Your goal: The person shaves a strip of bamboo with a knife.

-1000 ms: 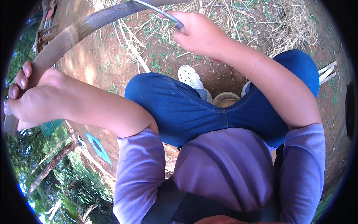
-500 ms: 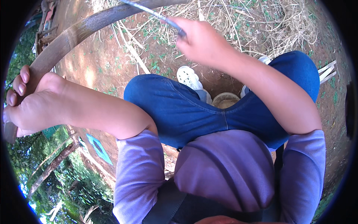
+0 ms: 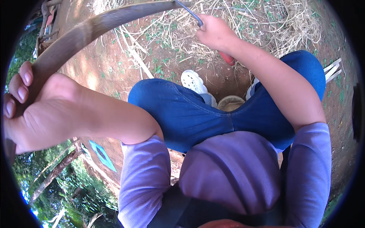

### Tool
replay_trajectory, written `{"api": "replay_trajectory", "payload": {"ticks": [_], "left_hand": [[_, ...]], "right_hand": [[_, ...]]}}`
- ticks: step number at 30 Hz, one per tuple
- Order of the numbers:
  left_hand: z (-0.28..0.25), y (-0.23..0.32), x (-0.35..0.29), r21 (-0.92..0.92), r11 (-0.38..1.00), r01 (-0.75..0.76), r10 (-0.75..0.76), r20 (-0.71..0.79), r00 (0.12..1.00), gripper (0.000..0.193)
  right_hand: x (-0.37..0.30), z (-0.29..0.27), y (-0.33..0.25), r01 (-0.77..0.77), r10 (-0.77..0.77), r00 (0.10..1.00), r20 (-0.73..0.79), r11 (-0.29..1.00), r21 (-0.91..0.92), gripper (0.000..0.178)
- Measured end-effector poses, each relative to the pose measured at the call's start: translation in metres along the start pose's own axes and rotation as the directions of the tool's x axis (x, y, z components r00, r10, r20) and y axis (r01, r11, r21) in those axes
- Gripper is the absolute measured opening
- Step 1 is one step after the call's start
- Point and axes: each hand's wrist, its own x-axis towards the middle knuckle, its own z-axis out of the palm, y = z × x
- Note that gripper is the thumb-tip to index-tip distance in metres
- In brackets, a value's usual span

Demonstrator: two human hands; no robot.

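On the left, my left hand (image 3: 42, 110) is wrapped round a long brown pole (image 3: 76, 41) that looks like bamboo, with a node ring along it. The pole runs up and away to the right, bent by the wide picture, and its near end is hidden by my hand. My right hand (image 3: 217, 34) is closed round a knife with a thin dark blade (image 3: 192, 15) and a red handle end (image 3: 227, 58). The blade is seen nearly edge-on. Its tip lies by the pole's far end at the top edge; whether they touch I cannot tell.
Pale dry strips (image 3: 281, 28) lie heaped on the brown soil beyond my feet. A round, light-brown object (image 3: 230, 102) sits between my white shoes (image 3: 193, 81). Pale slats (image 3: 333, 70) lie at the right, a blue sheet (image 3: 102, 155) at the left.
My right hand has moved to the right with the knife, and its red handle end now shows. My left hand and the pole's near part have come slightly closer.
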Motion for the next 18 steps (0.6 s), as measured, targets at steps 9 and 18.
{"api": "replay_trajectory", "payload": {"ticks": [9,18], "left_hand": [[-0.026,-0.016,0.013,-0.060,0.989,0.133,-0.136,-0.043,0.990,0.031],[-0.003,-0.002,-0.005,-0.094,0.990,0.109,-0.115,-0.052,0.992,0.031]], "right_hand": [[-0.076,-0.052,-0.095,0.220,-0.287,0.951,0.118,0.892,0.395,0.051],[-0.078,-0.058,-0.108,0.406,-0.449,0.893,-0.017,0.791,0.458,0.053]]}}
